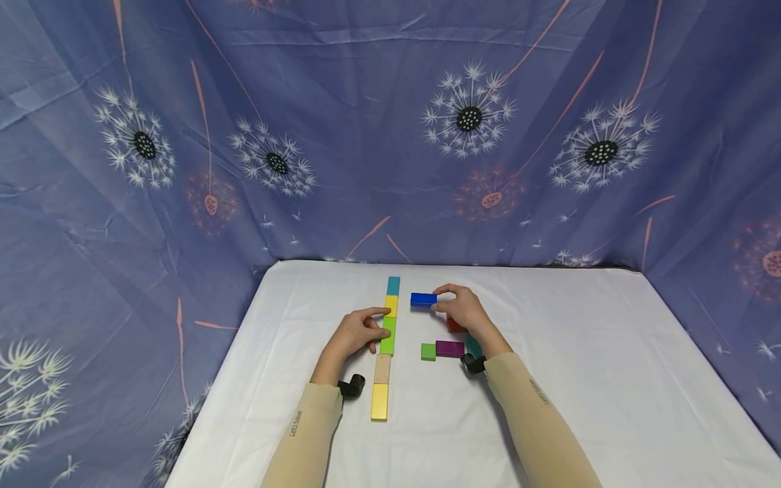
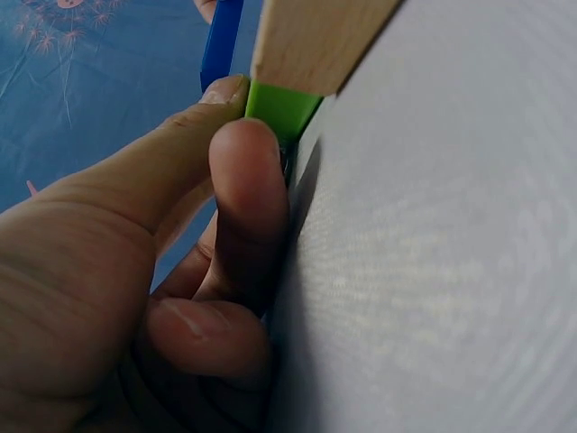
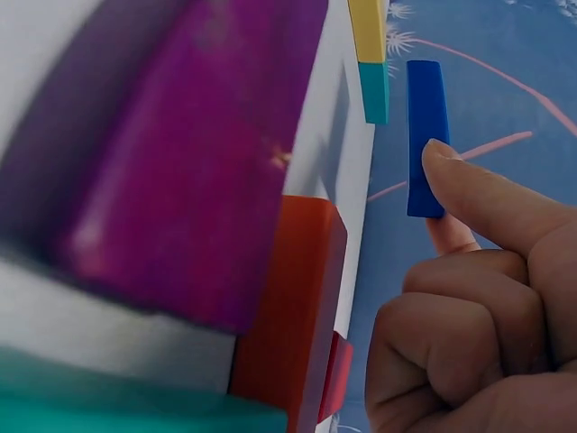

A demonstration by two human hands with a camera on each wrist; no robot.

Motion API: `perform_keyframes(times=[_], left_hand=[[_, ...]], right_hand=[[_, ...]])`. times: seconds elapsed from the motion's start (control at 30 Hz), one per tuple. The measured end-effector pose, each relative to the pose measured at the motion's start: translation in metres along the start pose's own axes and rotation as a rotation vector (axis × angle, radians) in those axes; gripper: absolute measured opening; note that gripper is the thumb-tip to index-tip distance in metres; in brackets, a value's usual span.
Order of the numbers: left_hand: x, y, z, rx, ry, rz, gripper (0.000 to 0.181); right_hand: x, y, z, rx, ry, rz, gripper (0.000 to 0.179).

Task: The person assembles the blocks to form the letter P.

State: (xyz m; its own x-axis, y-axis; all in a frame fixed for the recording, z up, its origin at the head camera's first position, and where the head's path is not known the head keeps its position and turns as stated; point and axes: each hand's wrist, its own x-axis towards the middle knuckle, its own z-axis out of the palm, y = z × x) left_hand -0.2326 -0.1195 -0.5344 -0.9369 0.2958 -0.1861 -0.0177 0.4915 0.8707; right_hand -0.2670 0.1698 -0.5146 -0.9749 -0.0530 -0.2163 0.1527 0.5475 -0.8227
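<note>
A straight row of blocks runs away from the person: a light-blue block (image 1: 393,285), a yellow block (image 1: 391,303), a lime-green block (image 1: 387,339), a bare wooden block (image 1: 382,369) and a second yellow block (image 1: 379,402). My left hand (image 1: 356,332) rests at the row's left side, index fingertip on the far yellow block, thumb on the lime-green one. Between thumb and index finger my right hand (image 1: 462,306) pinches a blue block (image 1: 422,299) by its right end. In the right wrist view that blue block (image 3: 426,135) hangs above the table.
Near the right wrist lie a purple block (image 1: 450,349), a small green block (image 1: 428,352), an orange-red block (image 1: 455,325) and a teal block (image 1: 473,346) partly hidden by the wrist. A white cloth (image 1: 610,379) covers the table; a patterned curtain (image 1: 378,135) hangs behind.
</note>
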Motion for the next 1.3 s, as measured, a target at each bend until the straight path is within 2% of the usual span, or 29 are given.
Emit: perform_keyframes(times=[0.3,0.63,0.83,1.17,1.3], left_hand=[[-0.001,-0.002,0.0,0.004,0.011,0.004,0.054],[-0.003,-0.003,0.001,0.016,0.001,0.019,0.054],[-0.003,-0.002,0.0,0.01,0.005,0.016,0.055],[-0.002,-0.001,0.0,0.008,0.003,0.011,0.055],[-0.002,0.001,0.0,0.007,0.001,0.009,0.055]], right_hand=[[0.016,-0.01,0.001,0.013,0.001,0.017,0.037],[0.037,-0.011,0.007,0.004,0.007,0.033,0.036],[0.048,-0.015,0.01,0.019,-0.006,0.073,0.04],[0.057,-0.017,0.015,0.047,-0.013,0.072,0.039],[0.06,-0.019,0.016,0.019,-0.012,0.073,0.039]])
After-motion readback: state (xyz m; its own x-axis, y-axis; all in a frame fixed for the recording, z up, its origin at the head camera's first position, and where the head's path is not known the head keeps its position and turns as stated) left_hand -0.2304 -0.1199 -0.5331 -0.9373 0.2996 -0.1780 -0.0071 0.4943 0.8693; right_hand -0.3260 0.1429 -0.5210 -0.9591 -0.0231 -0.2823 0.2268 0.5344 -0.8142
